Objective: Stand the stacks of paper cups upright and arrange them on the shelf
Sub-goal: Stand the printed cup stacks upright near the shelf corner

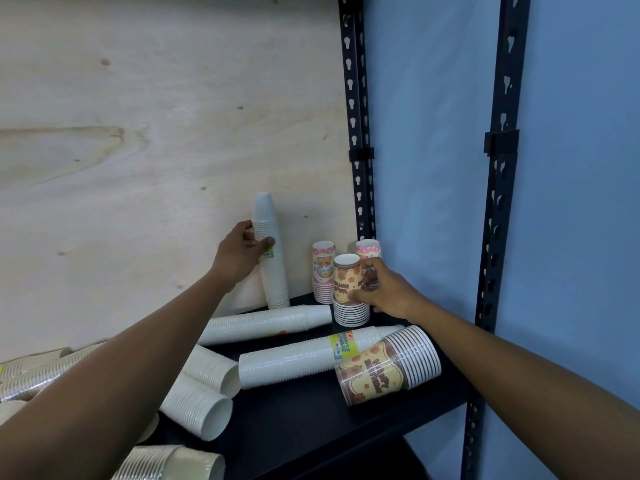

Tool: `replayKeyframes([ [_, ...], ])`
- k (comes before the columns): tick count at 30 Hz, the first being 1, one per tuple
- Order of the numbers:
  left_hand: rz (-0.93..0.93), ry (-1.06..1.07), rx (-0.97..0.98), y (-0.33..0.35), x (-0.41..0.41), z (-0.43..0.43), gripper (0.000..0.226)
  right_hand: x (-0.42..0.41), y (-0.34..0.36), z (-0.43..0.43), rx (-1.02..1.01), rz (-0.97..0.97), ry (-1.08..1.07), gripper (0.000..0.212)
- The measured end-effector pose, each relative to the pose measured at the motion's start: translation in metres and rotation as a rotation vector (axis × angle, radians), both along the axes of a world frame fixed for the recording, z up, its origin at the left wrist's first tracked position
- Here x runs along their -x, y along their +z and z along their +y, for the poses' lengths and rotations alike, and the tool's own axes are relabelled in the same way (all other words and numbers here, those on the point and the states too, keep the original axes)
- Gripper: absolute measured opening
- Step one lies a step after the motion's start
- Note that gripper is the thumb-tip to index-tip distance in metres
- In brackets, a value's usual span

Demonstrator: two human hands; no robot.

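Left hand (239, 254) grips the upright white cup stack (275, 282) and right hand (384, 289) grips the brown-printed stack (346, 285), both at the shelf (311, 417) back edge. A toppled white stack (266, 323) lies crosswise just in front.

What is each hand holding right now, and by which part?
The left hand grips the tall white stack around its upper half. The right hand grips the standing brown stack by its side, mid-height.

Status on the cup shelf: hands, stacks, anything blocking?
Left hand grips tall white stack, upright by back panel. Right hand grips brown printed stack, upright. Lying stacks crowd shelf in front.
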State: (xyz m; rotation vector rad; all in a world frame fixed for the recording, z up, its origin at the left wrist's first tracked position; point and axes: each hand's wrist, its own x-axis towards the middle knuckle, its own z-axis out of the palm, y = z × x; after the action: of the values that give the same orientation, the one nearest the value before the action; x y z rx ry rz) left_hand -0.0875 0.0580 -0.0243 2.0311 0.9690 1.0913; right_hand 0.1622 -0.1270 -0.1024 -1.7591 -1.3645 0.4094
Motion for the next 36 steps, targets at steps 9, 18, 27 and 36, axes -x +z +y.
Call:
replayKeyframes([
  [9,0.006,0.051,0.013,-0.003,0.008,0.002,0.085,0.000,0.004,-0.007,0.045,-0.013,-0.027,0.070],
  [18,-0.022,0.146,-0.034,-0.020,0.021,-0.039,0.061,0.009,0.034,-0.047,-0.113,-0.138,-0.097,0.040],
  [27,0.692,-0.219,-0.085,-0.034,0.023,-0.109,0.040,0.035,0.055,-0.112,0.189,-0.451,0.203,0.041],
  [36,1.020,-0.389,-0.150,-0.044,0.001,-0.141,0.080,0.057,0.044,-0.142,0.376,-0.704,0.331,0.079],
])
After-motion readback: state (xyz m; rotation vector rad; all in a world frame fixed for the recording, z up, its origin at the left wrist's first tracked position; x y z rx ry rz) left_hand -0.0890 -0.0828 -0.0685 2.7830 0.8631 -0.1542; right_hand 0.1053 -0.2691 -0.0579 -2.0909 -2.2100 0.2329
